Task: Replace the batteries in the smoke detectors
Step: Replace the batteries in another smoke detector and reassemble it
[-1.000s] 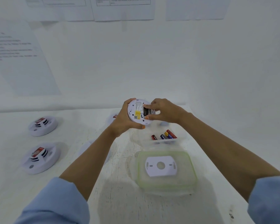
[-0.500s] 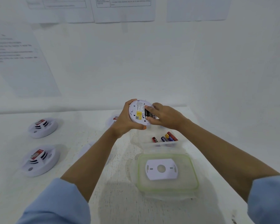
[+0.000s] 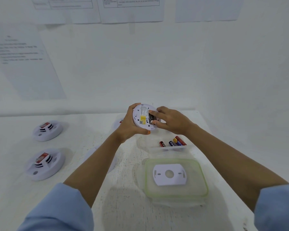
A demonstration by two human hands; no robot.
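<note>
My left hand [image 3: 128, 126] grips a round white smoke detector [image 3: 141, 118] above the table, its back side with a yellow label turned toward me. My right hand [image 3: 171, 121] is at the detector's right side, with thumb and fingers on a black battery [image 3: 151, 117] in the open compartment. Several loose batteries [image 3: 173, 142], red, blue and yellow, lie in a clear plastic container [image 3: 167, 149] just below the hands. A white mounting plate [image 3: 169, 174] rests on the green-rimmed lid [image 3: 199, 172] nearer to me.
Two more smoke detectors [image 3: 47, 130] [image 3: 44, 164] sit face up at the table's left. Another detector [image 3: 119, 121] is partly hidden behind my left hand. Paper sheets [image 3: 132, 9] hang on the white wall behind. The table edge [image 3: 223, 164] runs along the right.
Both hands and the detector have shifted slightly with the view. My right fingers have moved down over the battery in the compartment.
</note>
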